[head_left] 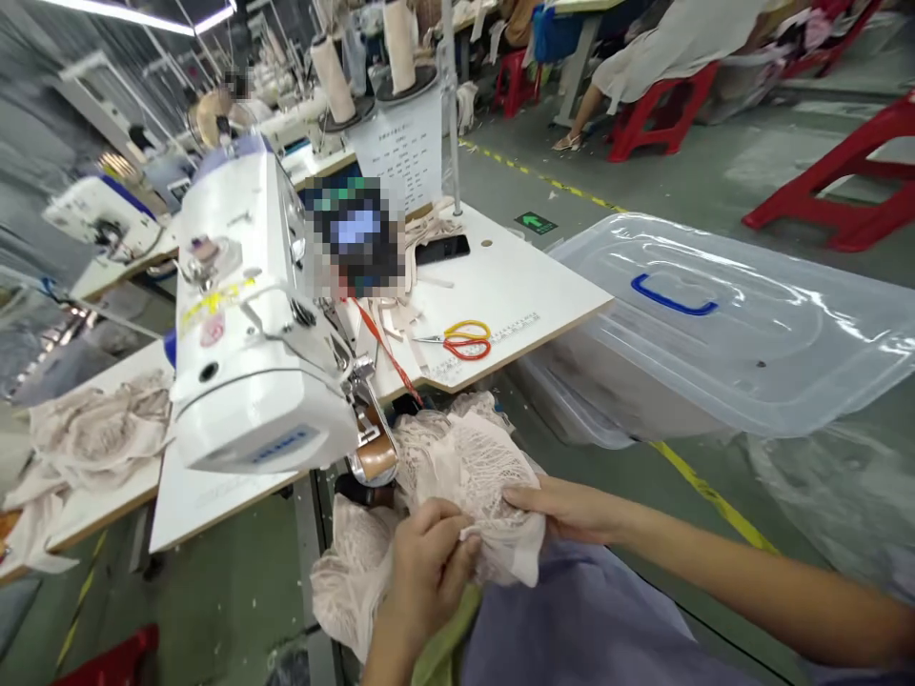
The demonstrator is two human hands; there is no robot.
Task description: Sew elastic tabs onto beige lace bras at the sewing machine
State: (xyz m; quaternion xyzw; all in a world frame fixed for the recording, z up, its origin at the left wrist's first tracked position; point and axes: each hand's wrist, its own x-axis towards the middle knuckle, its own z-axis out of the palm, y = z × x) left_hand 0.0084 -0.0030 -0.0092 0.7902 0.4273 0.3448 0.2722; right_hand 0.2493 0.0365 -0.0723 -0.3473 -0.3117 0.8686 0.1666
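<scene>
A pale pink lace garment is bunched over my lap, in front of the sewing machine. My left hand pinches its near edge, fingers closed on the fabric. On the other side, my right hand grips the lace with the thumb on top; its other fingers are hidden behind the cloth. More of the lace hangs below the machine's narrow arm, left of my left hand. The garment's exact kind cannot be made out.
Scissors with red and yellow handles and a black phone lie on the white machine table. A lidded clear plastic box stands at the right. Beige fabric is piled at the left. Red stools and a seated person are farther back.
</scene>
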